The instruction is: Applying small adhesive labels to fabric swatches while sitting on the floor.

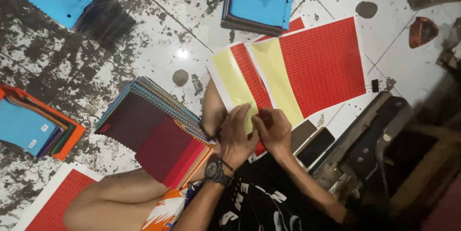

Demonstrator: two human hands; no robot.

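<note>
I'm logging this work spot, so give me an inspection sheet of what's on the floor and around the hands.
Surface: worn, speckled tiled floor.
Job's things: red and yellow sticker sheets; fabric swatch stack on the lap.
Clutter: blue-topped swatch stacks, dark phone, another red sheet.
Grippers: left hand and right hand both pinch at the sheet edge.
Cables: nothing seen.
Surroundings: dark metal machine at right.
</note>
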